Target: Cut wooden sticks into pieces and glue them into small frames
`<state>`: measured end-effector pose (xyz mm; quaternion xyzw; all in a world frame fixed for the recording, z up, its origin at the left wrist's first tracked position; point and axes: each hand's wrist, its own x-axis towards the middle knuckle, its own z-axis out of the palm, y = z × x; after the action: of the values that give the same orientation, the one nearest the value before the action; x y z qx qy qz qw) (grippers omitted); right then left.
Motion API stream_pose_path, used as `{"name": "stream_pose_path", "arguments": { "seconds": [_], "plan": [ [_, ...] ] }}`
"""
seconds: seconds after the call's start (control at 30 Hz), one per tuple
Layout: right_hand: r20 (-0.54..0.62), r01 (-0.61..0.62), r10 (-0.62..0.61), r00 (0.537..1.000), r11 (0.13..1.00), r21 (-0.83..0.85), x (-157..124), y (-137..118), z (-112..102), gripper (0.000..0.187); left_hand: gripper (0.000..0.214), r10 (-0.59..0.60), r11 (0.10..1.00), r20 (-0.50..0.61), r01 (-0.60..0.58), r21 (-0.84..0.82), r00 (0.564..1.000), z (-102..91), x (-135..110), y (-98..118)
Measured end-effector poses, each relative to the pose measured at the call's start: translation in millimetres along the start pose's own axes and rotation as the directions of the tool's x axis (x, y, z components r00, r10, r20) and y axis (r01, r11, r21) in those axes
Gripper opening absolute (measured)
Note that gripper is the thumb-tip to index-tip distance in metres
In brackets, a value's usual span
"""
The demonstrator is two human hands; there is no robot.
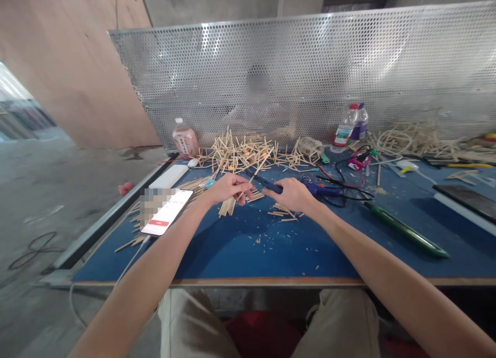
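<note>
left hand: my left hand point(228, 187) is out over the middle of the table, thumb and fingers pinching one thin stick point(262, 165)
the stick: slanted, top end pointing away and to the right, up in front of the messy pile, with its lower end by the left fingertips
right hand: my right hand point(292, 193) is wrapped around the handle of a dark tool point(268, 183), fingers curled over it
tool tip: points left, right around where the stick is; can't tell if it's actually touching, or if its tip is spread or pressed together
under the left hand: a row of loose sticks point(227, 208) lying on the blue tabletop point(240, 254)
below the right hand: some short stick pieces point(284, 213), plus little chips scattered toward the front edge
behind the hands: big tangled stick pile point(240, 149) near the perforated metal panel point(302, 84)
left side: a lit phone point(174, 211) with a white box point(168, 177) behind it, and a pinkish bottle point(186, 141) farther back
right side: blue tool with cables point(321, 189) just beside the right hand, then a long green tool point(406, 229) lying at an angle, and two upright bottles point(343, 135) at the back
</note>
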<state>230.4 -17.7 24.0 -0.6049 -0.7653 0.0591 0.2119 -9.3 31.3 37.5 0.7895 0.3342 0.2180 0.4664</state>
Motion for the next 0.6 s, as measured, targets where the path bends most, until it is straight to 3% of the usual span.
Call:
{"name": "stream_pose_path", "arguments": {
  "seconds": [0.33,0.6],
  "plan": [
    [0.045,-0.026,0.025,0.999,0.999,0.039,-1.4,-7.0,1.8,0.062,0.034,-0.061,0.995,-0.052,0.057,-0.087,0.997,-0.9,2.2,-1.8],
    [-0.091,-0.127,0.142,0.986,0.980,0.153,2.3,-4.0,-4.5,0.062,0.038,-0.088,0.987,-0.070,0.077,-0.141,0.994,-6.4,5.5,-6.5]
  ]
}}
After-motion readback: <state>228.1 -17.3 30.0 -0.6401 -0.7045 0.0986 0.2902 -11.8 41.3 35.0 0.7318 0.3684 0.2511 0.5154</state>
